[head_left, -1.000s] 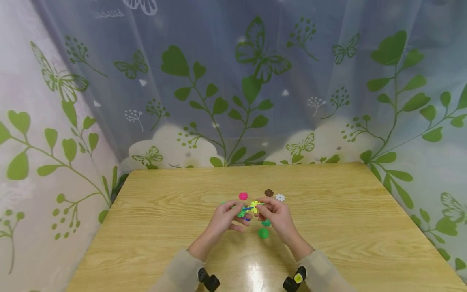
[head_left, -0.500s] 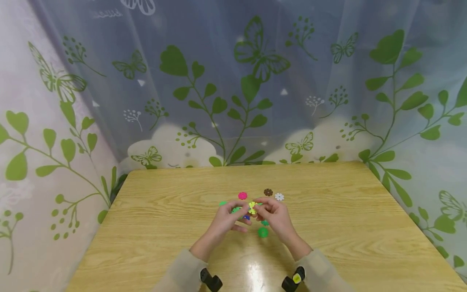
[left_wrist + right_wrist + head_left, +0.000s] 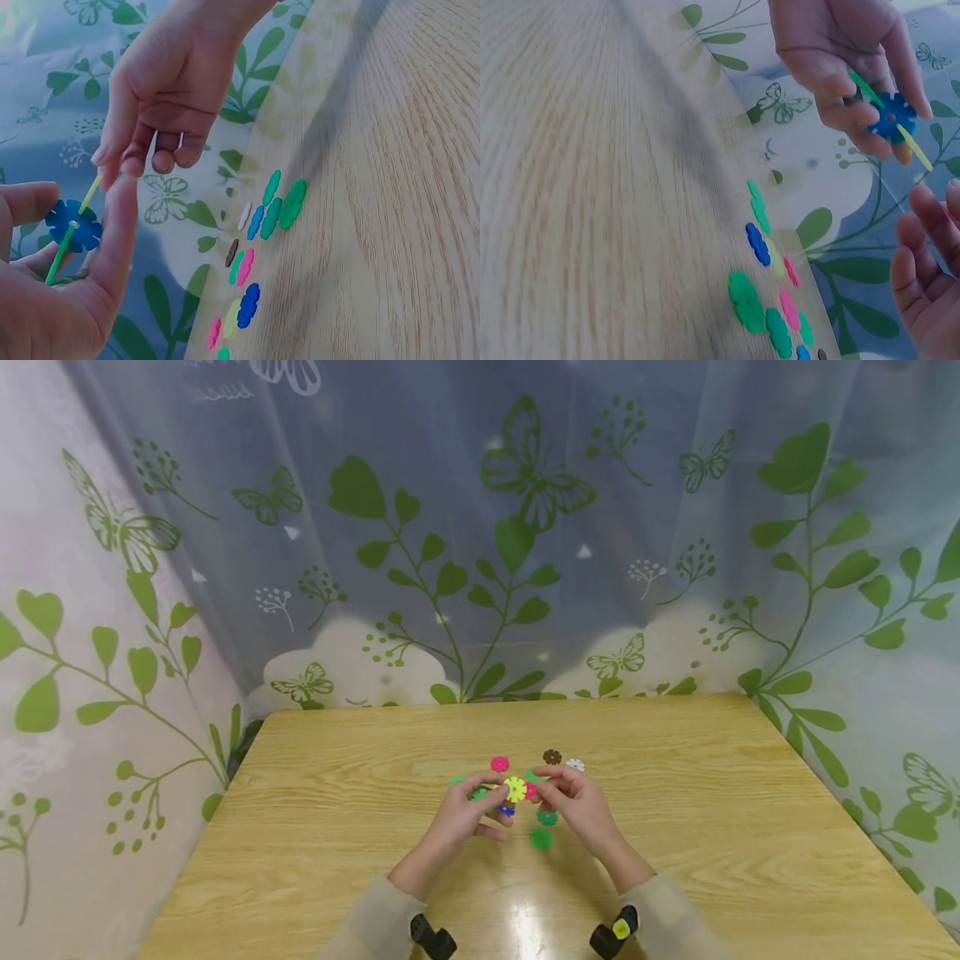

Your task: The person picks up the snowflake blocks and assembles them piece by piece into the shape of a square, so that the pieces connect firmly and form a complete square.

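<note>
Left hand [image 3: 457, 808] pinches blue notched disc [image 3: 90, 231] above tabletop [image 3: 322, 810]; green disc [image 3: 58, 259] slots into one side, yellow disc [image 3: 515, 789] opposite, that axis pointing toward right hand [image 3: 581, 807], whose loosely bent fingers appear unladen, just beyond.

Left hand [image 3: 840, 64] holds blue disc [image 3: 892, 116]; green piece [image 3: 865, 88] and yellow piece [image 3: 916, 149] slotted into it (both seen edge-on). Right hand [image 3: 930, 274], partly cut off, near the yellow piece. Loose discs [image 3: 746, 302], several colours, lie on worktop [image 3: 592, 187].
</note>
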Available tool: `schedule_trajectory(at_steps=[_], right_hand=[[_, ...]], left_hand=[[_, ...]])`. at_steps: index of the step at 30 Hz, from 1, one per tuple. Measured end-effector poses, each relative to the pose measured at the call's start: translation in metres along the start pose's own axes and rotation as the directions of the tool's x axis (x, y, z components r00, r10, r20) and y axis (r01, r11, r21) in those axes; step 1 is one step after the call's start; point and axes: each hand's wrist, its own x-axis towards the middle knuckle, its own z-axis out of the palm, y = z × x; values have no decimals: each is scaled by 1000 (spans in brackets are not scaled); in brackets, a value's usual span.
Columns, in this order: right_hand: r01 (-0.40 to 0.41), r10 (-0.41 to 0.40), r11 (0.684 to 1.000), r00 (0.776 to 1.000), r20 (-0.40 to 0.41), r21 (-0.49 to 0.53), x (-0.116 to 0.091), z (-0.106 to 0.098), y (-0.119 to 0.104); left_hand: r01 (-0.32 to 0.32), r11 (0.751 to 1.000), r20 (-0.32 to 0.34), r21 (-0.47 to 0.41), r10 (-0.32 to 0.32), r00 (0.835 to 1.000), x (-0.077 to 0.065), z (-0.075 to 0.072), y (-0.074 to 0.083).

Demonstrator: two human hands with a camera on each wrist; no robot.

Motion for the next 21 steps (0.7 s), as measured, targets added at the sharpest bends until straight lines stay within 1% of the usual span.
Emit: schedule_trajectory(at_steps=[4,10,18,21], right_hand=[[13,-13,999,1000,-12,-33,1,-10,3],[9,-12,998,999,-47,-64,4,-24,3],[-34,25,993,996,-85,-109,14,-47,2],[-54,36,985,994,-106,-164,18,-55,6]], left_hand=[[-2,1000,0,-17,2,1000,-1,-1,-1],[6,999,6,-32,-6,1000,-1,-2,-1],[2,1000,5,-19,-2,1000,0,-2,-3],[9,1000,2,-17,-9,1000,0,-2,-4]])
